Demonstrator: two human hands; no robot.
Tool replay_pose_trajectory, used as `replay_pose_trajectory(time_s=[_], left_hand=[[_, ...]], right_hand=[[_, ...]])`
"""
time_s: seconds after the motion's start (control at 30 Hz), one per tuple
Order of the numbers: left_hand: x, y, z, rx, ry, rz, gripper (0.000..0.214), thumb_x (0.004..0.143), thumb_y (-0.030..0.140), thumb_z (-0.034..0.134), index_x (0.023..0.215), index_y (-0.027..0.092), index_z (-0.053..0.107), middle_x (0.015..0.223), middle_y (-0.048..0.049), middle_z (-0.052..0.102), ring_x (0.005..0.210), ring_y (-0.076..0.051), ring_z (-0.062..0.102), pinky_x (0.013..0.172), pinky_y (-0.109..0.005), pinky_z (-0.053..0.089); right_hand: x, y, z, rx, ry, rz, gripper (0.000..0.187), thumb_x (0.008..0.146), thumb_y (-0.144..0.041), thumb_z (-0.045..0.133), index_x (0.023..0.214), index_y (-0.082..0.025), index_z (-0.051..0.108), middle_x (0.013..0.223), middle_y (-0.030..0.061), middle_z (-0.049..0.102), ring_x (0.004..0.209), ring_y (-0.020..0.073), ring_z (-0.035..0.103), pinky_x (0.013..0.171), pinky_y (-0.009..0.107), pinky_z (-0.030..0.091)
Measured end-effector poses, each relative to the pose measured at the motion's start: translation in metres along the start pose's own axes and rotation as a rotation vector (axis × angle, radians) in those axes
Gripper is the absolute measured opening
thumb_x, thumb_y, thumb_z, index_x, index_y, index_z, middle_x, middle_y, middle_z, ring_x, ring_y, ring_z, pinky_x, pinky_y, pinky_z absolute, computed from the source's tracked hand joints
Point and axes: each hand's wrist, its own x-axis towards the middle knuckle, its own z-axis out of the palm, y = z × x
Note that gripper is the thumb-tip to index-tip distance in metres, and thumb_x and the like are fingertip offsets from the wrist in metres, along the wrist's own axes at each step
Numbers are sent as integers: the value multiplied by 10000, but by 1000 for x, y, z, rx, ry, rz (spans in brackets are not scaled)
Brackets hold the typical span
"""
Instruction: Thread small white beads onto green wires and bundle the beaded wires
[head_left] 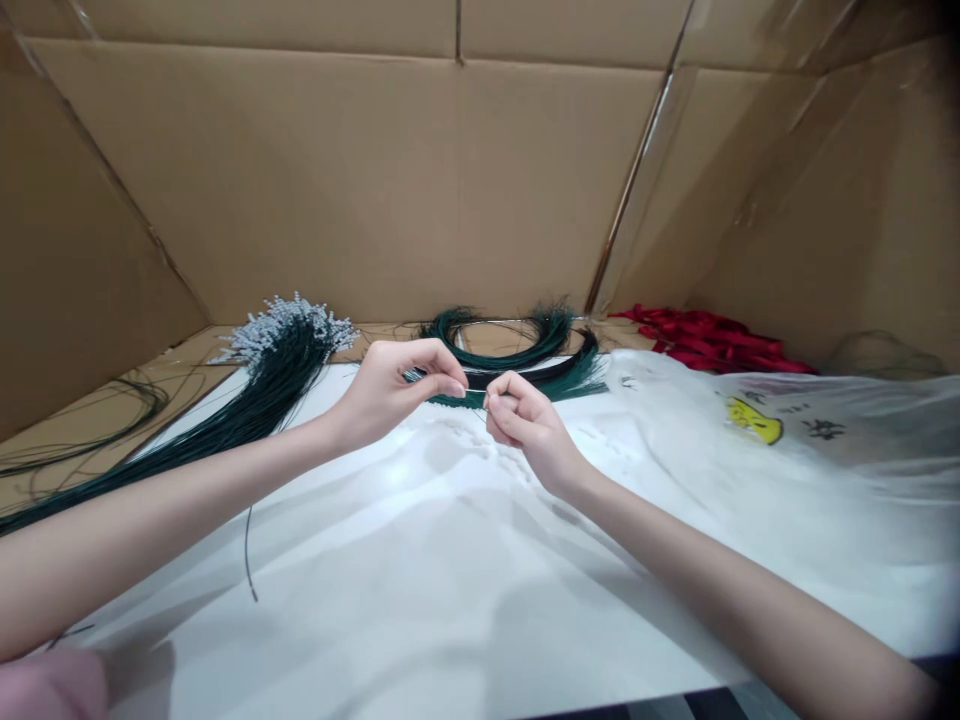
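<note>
My left hand point(409, 380) pinches one end of a thin pale strand point(476, 391) between thumb and forefinger. Opposite it, my right hand point(529, 425) is closed on the strand's other end, its fingers curled in. The short stretch between them looks taut; whether it is thread or wire is too small to tell. Both hands are above the white sheet point(360, 600), where small white pieces point(517, 462) lie just below. Behind the hands are curved bundles of dark green strands point(495, 355).
At left lies a long bundle of dark green stems point(247, 410) with pale beaded tips point(289, 325). Red ribbon-like material point(712, 340) sits at back right. A clear plastic bag point(832, 430) with a yellow print covers the right side. Cardboard walls point(337, 180) enclose the back and sides.
</note>
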Motion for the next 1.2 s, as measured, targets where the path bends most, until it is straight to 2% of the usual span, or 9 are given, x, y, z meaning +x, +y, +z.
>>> replay_pose_trajectory(time_s=[0.2,0.4,0.57,0.77,0.9,1.07,1.2], left_hand=[[-7,1,-5,125,-72,39,133,840,131,626,719,157,675,676,18,719,643,-96,653,583,-159,462],[-16,2,-11,135,-13,-52,90,826,187,680,740,172,701,705,10,726,683,-114,666,616,-175,483],[-20,5,-16,115,-57,-98,137,837,284,689,749,181,704,723,-4,714,693,-128,652,574,-183,464],[-22,13,-1,141,-100,-26,144,839,267,678,738,166,695,689,-8,703,643,-121,628,533,-184,428],[-26,15,9,146,-96,28,123,832,221,679,724,163,685,637,12,693,582,-100,608,535,-177,429],[-29,17,6,138,-125,-34,114,837,239,698,746,172,711,686,12,721,627,-103,632,528,-166,428],[-28,18,2,170,-126,-2,121,836,263,715,749,179,717,679,15,721,613,-102,625,539,-169,436]], right_hand=[[-14,-7,1,-177,-35,4,249,936,-374,614,834,-178,499,586,-81,376,533,77,279,510,251,189],[-18,-8,0,-405,-19,-27,244,966,-373,549,821,-188,483,610,-68,374,562,93,303,525,251,230],[-20,-10,0,-505,-36,-48,226,983,-350,515,822,-192,492,612,-62,381,564,100,313,533,257,239],[-21,-12,2,-557,-124,-38,213,1001,-353,480,875,-190,535,670,-39,445,602,109,383,561,253,285],[-23,-15,4,-659,-196,-81,270,1018,-311,437,830,-179,578,641,-38,441,585,102,395,567,245,297],[-24,-20,1,-783,-185,-137,254,990,-226,461,773,-175,582,583,-53,404,541,92,366,553,245,272],[-25,-22,-2,-834,-197,-155,242,970,-188,455,746,-181,548,573,-56,402,532,91,359,561,251,267]])
